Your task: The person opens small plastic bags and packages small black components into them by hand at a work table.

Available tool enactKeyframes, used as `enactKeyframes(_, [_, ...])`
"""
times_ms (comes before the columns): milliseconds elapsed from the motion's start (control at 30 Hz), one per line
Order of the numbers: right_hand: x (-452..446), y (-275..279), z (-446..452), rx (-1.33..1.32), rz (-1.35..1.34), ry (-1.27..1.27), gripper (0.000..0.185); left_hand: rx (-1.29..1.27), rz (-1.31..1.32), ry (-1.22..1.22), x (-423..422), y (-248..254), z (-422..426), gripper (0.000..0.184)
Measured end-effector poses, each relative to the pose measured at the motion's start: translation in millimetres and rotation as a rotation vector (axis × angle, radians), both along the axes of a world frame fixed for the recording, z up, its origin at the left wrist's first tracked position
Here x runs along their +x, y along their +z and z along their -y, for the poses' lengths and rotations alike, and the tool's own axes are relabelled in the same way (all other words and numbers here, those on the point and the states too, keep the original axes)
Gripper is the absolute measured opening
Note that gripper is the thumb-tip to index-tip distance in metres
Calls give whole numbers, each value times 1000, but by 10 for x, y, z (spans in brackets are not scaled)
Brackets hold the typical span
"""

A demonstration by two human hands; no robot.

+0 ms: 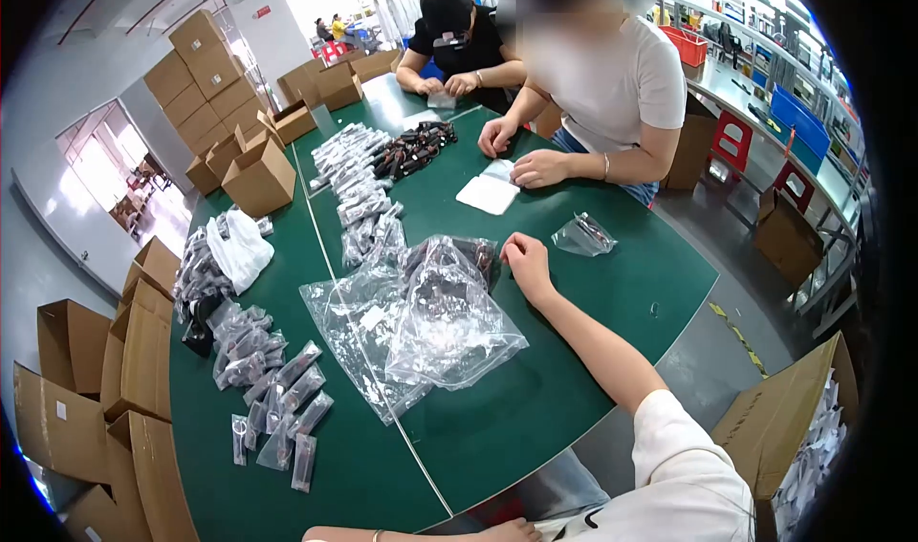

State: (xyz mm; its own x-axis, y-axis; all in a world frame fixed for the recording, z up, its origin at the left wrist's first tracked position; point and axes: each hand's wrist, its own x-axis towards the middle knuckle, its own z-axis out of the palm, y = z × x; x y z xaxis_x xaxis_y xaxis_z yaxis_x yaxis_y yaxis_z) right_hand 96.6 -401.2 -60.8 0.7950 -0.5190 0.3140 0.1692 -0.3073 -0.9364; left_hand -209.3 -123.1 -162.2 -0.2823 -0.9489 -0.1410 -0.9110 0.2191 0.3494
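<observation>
My right hand (526,260) is at the right edge of a large clear plastic bag (454,322), its fingers curled down and closed. Whatever they hold, if anything, is hidden. Dark items show through the top of the bag. A second clear plastic sheet or bag (349,317) lies flat beside it on the left. My left hand (516,531) is low at the bottom edge of the view, near my body, with its fingers mostly cut off. To the right of my right hand lies a small clear bag (585,236) with a dark item inside.
Several packed items (277,389) lie on the green table (516,427) at the left, near a white plastic bag (239,250). Two co-workers (612,83) handle small bags across the table. Cardboard boxes (258,174) stand at the left; another (779,413) holds white scraps.
</observation>
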Motion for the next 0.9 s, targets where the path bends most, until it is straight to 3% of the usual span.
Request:
enactKeyframes(133, [-47, 76, -11, 15, 17, 18, 18, 3, 154, -43, -264, 26, -81, 37])
enactKeyframes(167, [-65, 89, -18, 23, -1, 21, 18, 65, 248, -40, -224, 248, -29, 33])
enactKeyframes(233, [-40, 51, -2, 46, 6, 41, 20, -142, 270, -7, -166, 233, -46, 22])
enactKeyframes(300, [-45, 35, 16, 28, -11, 56, 20, -125, 279, -9, -114, 313, -41, 24])
enactKeyframes(367, [-60, 26, 40, 7, -24, 67, 21, 17, 185, -52, -69, 283, -51, 27])
enactKeyframes(533, [-43, 21, 23, 28, 11, 62, 21, 97, 4, -16, -25, 184, -82, 28])
enactKeyframes(600, [-49, 19, 12, 32, 21, 70, 21, 208, -230, -3, -5, 114, -66, 33])
enactKeyframes(767, [-48, 34, 17, 43, 23, 59, 21, 430, -400, 90, 120, 174, -9, 38])
enactKeyframes(900, [-49, 32, 17, 44, 9, 74, 21, 404, -419, 94, 113, 148, -47, 37])
